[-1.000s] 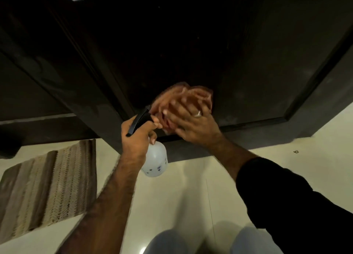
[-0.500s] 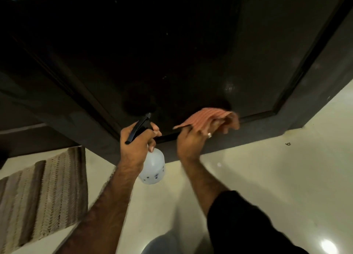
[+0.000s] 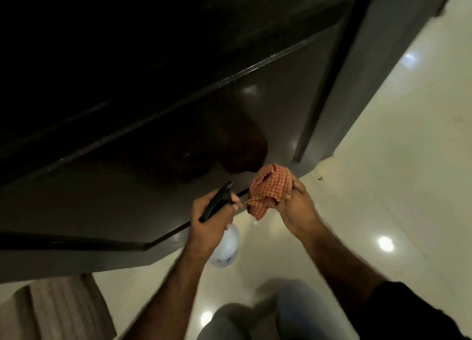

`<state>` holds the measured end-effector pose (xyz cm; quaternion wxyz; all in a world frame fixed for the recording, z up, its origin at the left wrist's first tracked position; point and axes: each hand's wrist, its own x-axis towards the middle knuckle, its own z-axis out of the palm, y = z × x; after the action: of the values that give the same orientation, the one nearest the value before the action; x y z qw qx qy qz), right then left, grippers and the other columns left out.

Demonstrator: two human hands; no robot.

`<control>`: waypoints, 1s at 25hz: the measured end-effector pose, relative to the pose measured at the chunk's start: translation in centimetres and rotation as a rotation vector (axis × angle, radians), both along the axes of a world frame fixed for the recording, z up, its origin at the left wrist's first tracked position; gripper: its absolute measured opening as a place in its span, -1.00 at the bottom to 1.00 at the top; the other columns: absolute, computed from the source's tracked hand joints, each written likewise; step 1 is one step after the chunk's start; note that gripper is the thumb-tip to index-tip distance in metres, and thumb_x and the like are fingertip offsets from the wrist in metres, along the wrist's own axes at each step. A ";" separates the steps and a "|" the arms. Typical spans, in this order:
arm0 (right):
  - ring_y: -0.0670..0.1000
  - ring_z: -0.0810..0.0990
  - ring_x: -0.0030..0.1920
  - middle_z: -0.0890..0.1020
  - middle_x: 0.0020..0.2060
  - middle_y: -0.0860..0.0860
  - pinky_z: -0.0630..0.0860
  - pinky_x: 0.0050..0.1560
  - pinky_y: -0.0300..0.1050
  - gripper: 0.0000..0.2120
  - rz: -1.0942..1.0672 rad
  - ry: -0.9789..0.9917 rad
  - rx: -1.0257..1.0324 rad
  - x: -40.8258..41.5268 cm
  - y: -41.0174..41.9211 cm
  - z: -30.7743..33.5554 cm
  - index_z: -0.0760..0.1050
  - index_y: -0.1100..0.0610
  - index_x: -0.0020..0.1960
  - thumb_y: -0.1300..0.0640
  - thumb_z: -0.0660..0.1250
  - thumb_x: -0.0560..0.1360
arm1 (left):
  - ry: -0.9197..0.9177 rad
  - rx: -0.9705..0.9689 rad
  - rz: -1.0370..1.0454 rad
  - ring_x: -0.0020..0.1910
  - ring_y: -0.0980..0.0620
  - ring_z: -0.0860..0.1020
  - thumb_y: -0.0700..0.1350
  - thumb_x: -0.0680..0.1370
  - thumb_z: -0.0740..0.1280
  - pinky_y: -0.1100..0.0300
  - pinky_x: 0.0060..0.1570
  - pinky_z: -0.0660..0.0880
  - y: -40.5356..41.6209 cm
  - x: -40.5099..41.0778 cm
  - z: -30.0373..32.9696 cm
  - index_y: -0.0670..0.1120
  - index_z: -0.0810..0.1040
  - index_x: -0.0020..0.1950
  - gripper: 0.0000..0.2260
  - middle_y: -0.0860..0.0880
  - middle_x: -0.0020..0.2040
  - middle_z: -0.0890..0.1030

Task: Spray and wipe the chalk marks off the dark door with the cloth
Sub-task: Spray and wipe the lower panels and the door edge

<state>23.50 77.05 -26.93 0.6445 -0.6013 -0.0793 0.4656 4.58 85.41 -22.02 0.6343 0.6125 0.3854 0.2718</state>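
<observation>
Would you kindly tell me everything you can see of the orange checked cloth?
The orange checked cloth is a thin woven fabric with a small orange-and-pale check, bunched and crumpled. The right hand grips it, its fingers curled round the bundle, with folds spilling out to the left and a frayed corner hanging down. It is held in front of the bottom edge of the dark glossy door; whether it touches the door cannot be told.

Your floor (image 3: 398,160) is glossy cream tile, with round ceiling-light reflections at lower right and bottom centre, plus a fainter glare near the top right. A striped brown-beige woven rug (image 3: 56,311) lies on it at bottom left. A small dark speck (image 3: 319,178) sits on the tile. You're in dim light; the upper frame falls to near black.
</observation>
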 end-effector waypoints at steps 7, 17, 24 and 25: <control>-0.31 0.66 0.00 0.66 0.10 0.04 0.55 -0.04 -0.44 -0.73 0.038 0.035 0.021 4.9 -2.5 11.2 0.55 0.25 0.41 0.23 0.28 0.74 | -0.110 -0.028 -0.084 -0.43 0.09 0.50 -0.24 0.48 0.41 0.18 -0.38 0.46 0.8 7.2 8.9 -0.19 0.71 -0.10 -0.92 -0.17 -0.17 0.71; 0.38 0.62 0.31 0.69 0.22 0.26 0.48 0.39 0.49 -0.68 -0.406 0.030 0.050 -2.1 -5.6 16.7 0.63 0.16 0.32 0.02 0.27 0.71 | -0.031 -0.002 -0.354 -0.48 0.13 0.44 -0.38 0.59 0.41 0.23 -0.38 0.43 -0.8 3.5 11.9 -0.24 0.68 -0.10 -0.89 0.05 -0.44 0.53; 0.02 0.65 -0.23 0.70 -0.24 0.06 0.61 -0.21 -0.10 -0.76 -0.491 0.030 0.110 -4.6 -13.7 16.0 0.67 0.18 -0.05 0.03 0.34 0.58 | -0.011 0.044 -0.591 -0.46 0.02 0.45 -0.29 0.58 0.38 0.19 -0.40 0.43 -5.7 4.4 12.9 -0.30 0.66 -0.01 -0.91 -0.06 -0.39 0.54; 0.00 0.63 -0.26 0.68 -0.27 0.05 0.60 -0.26 -0.14 -0.78 -0.467 0.018 0.069 -4.7 -15.1 15.6 0.63 0.20 -0.08 0.03 0.38 0.54 | 0.006 0.040 -0.577 -0.46 0.03 0.46 -0.27 0.55 0.38 0.20 -0.40 0.44 -6.9 4.6 13.1 -0.31 0.66 -0.01 -0.88 -0.06 -0.38 0.56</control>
<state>18.84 61.99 -11.32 0.7555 -0.5769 0.0516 0.3062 9.17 78.46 -8.92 0.6721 0.7101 0.1915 0.0857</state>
